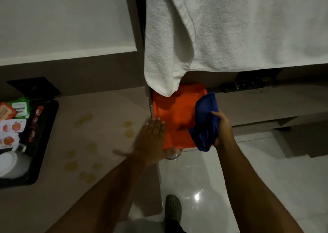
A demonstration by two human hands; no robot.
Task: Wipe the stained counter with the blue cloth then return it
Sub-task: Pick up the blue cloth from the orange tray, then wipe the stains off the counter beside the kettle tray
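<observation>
My right hand (222, 129) grips a bunched blue cloth (205, 124) above the right side of an orange tray (175, 113). The tray sits at the right end of a beige counter (99, 108). Several yellowish stains (83, 120) dot the counter between the tray and the left side. My left hand (150, 140) lies flat with fingers straight, its fingertips over the tray's left edge, holding nothing.
A black tray (42, 144) with sachets and cups sits on the counter's left. A white towel (221, 28) hangs down over the orange tray's far corner. A black remote (243, 87) lies on a shelf to the right. Below are a glossy tiled floor (204, 188) and my shoe (173, 208).
</observation>
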